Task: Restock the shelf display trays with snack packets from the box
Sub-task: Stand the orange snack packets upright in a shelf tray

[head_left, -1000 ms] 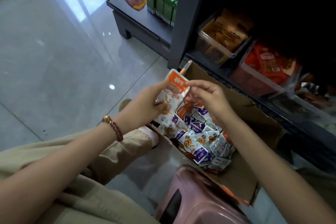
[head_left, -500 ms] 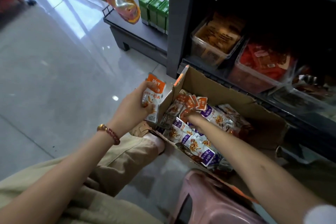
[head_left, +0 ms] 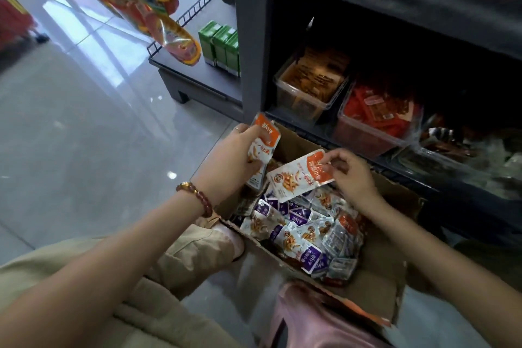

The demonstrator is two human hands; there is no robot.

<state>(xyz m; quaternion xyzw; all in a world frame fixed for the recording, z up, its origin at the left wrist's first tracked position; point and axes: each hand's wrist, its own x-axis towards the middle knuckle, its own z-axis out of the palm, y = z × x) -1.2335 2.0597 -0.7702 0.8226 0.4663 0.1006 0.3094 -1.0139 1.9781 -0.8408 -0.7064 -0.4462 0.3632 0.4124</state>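
— How far along are you?

— Early, I'd judge. Your left hand (head_left: 234, 157) has its grip curled round a small stack of orange-and-white foil snack packets (head_left: 264, 137), held over the far corner of the brown cardboard box (head_left: 381, 282). Your right hand (head_left: 351, 176) pinches one more orange-topped packet (head_left: 296, 181) by its end, just beside that stack.

— What's left?

— Plenty. A heap of purple and orange packets (head_left: 308, 232) lies in the box, and nothing in hand has reached the clear plastic shelf trays (head_left: 299, 93).

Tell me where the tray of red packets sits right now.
In the head view, the tray of red packets sits upper right on the dark shelf, just right of the tray of brown packets.
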